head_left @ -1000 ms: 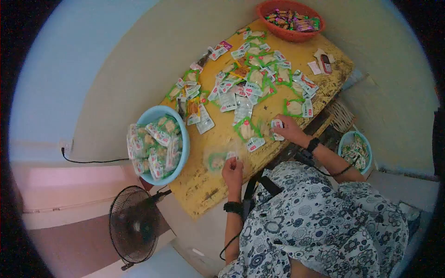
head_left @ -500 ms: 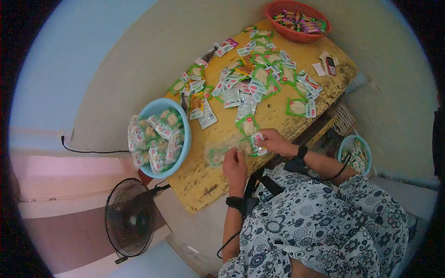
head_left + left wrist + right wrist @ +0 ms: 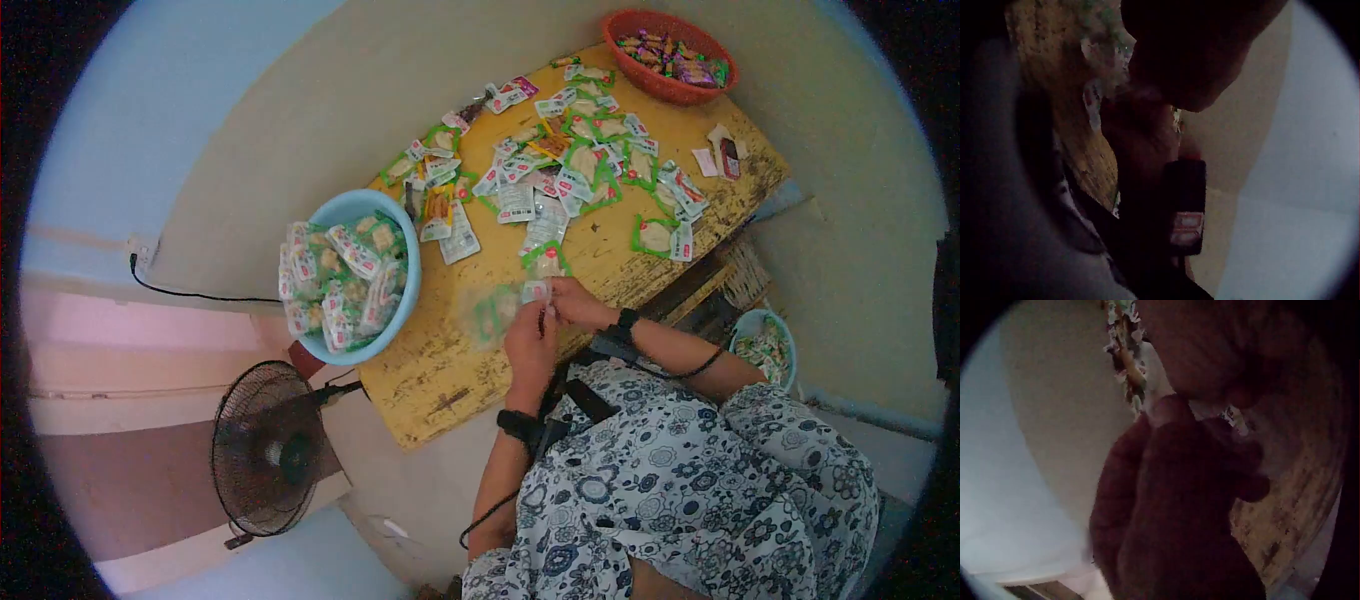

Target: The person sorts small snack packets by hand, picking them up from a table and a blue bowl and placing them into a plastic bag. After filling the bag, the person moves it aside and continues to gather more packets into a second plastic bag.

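Observation:
Over the near edge of the yellow table, my two hands meet fingertip to fingertip. My left hand (image 3: 532, 345) pinches a clear plastic bag (image 3: 490, 312) that spreads out to the left and shows green print inside. Between the fingers of my right hand (image 3: 580, 303) is a small white-labelled snack packet (image 3: 536, 291), right at the bag's near end; the hands partly hide it. Just behind them lies a green-edged snack packet (image 3: 546, 262). Both wrist views are dark and largely filled by the hands.
Loose snack packets (image 3: 580, 160) cover the worn yellow table (image 3: 430, 395). A blue basin (image 3: 413, 290) of filled bags stands left, a red basket (image 3: 675, 93) of purple-wrapped snacks at the back. A phone (image 3: 730, 160) lies right. A fan (image 3: 275, 450) and another blue basin (image 3: 793, 365) are below table level.
My right hand has carried the snack packet leftward from the table to the bag in my left hand. The two hands, first well apart, are now together. The head view has shifted slightly.

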`<state>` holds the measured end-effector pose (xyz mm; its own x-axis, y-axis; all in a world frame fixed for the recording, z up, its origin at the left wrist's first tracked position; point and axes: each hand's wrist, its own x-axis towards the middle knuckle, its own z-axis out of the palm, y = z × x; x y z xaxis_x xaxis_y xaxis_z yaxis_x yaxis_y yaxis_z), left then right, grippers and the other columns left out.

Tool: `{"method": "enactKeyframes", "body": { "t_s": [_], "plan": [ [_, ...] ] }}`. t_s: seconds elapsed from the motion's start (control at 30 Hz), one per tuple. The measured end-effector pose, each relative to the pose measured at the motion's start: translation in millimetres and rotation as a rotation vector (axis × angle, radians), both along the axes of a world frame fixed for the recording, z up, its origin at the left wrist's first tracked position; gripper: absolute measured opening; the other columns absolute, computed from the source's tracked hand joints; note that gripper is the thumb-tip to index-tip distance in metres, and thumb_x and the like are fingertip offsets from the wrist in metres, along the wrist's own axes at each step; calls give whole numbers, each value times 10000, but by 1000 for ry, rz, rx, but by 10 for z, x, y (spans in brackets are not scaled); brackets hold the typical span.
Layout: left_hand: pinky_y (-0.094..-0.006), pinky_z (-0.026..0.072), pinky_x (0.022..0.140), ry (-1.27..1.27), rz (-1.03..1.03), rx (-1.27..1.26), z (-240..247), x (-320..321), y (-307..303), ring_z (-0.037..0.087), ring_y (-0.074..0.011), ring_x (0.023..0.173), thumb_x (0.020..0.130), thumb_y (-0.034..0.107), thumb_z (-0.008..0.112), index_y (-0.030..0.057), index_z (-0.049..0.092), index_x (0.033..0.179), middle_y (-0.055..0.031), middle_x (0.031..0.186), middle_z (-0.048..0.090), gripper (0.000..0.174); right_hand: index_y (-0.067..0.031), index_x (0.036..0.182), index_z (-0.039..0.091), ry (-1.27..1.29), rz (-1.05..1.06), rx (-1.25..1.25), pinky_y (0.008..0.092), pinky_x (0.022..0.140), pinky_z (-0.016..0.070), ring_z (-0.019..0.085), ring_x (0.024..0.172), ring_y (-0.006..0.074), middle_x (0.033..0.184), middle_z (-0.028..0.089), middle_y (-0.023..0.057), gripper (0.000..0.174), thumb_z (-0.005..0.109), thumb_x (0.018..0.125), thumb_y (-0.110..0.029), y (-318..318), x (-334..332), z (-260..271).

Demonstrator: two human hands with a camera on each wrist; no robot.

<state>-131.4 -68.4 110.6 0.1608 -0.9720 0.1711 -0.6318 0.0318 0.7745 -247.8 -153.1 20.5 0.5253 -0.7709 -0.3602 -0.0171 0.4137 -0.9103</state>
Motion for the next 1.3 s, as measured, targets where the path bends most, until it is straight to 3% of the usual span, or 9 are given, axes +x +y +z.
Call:
{"method": "enactKeyframes", "body": {
  "t_s": [0.2, 0.3, 0.4, 0.6, 0.7, 0.8, 0.9, 1.07, 1.3],
  "plan": [
    [-370, 503, 659, 214, -90, 24, -152, 10, -52, 638, -283, 749, 897, 175, 638, 33, 641, 1054, -142, 904, 654, 211, -67, 1169, 609, -96, 17, -211, 286, 670, 527, 618, 813, 105, 984, 649, -4, 237, 521, 991, -196, -152, 33, -308],
    [-402, 496, 733, 240, 208, 86, -15, 187, 3, 628, -302, 853, 870, 201, 674, 24, 621, 1112, -146, 979, 656, 304, -44, 1091, 648, 113, 23, -153, 339, 724, 533, 644, 830, 170, 932, 685, 50, 275, 530, 989, -271, -257, 25, -450],
    [-431, 469, 886, -77, 354, 81, -394, 591, 36, 589, -352, 1039, 831, 178, 702, 7, 574, 1192, -182, 1132, 617, 419, -33, 1018, 667, 253, 45, -207, 371, 749, 532, 656, 825, 204, 876, 697, 88, 316, 540, 984, -321, -313, -33, -488],
    [-426, 386, 1062, -64, 108, 33, -546, 875, -6, 479, -400, 1256, 771, 84, 711, 6, 358, 1438, -235, 1395, 462, 758, -35, 1055, 644, 101, -17, -218, 364, 760, 516, 589, 760, 194, 810, 629, 63, 295, 557, 977, -306, -254, 54, -7],
    [-425, 397, 1073, 249, 88, 190, -695, 892, -113, 461, -350, 1307, 689, 127, 817, -31, 259, 1483, -242, 1449, 422, 983, -23, 1112, 621, 168, -8, -210, 342, 821, 502, 562, 793, 199, 859, 602, 60, 319, 544, 987, -306, -312, 73, -93],
    [-406, 438, 1037, 4, 171, 112, -866, 869, -135, 492, -336, 1279, 684, 66, 810, -6, 232, 1501, -232, 1445, 431, 1004, -17, 1164, 601, 207, -213, -421, 322, 699, 505, 592, 773, 170, 982, 621, 48, 306, 572, 977, -258, -342, 208, -294],
    [-388, 395, 1068, 171, 70, 84, -1004, 906, -98, 427, -367, 1334, 741, 19, 731, 32, 138, 1535, -246, 1460, 397, 991, -4, 1171, 587, -78, -424, -286, 330, 704, 524, 621, 837, 187, 1026, 632, 62, 300, 592, 968, -226, -392, 301, -769],
    [-408, 393, 1072, 215, 176, 162, -737, 769, -14, 404, -389, 1326, 718, 23, 756, 33, 173, 1525, -250, 1459, 378, 995, 20, 1126, 555, 465, -51, -331, 406, 919, 473, 604, 1026, 362, 1085, 604, 282, 411, 604, 925, -335, -386, 215, -440],
    [-448, 365, 1076, 23, 122, 115, -588, 858, 155, 385, -425, 1308, 674, 37, 786, 27, 210, 1507, -249, 1420, 403, 1013, -16, 854, 553, 577, -171, -395, 465, 752, 489, 628, 856, 367, 876, 640, 191, 209, 658, 821, -194, -368, 143, -284]
  ]
}}
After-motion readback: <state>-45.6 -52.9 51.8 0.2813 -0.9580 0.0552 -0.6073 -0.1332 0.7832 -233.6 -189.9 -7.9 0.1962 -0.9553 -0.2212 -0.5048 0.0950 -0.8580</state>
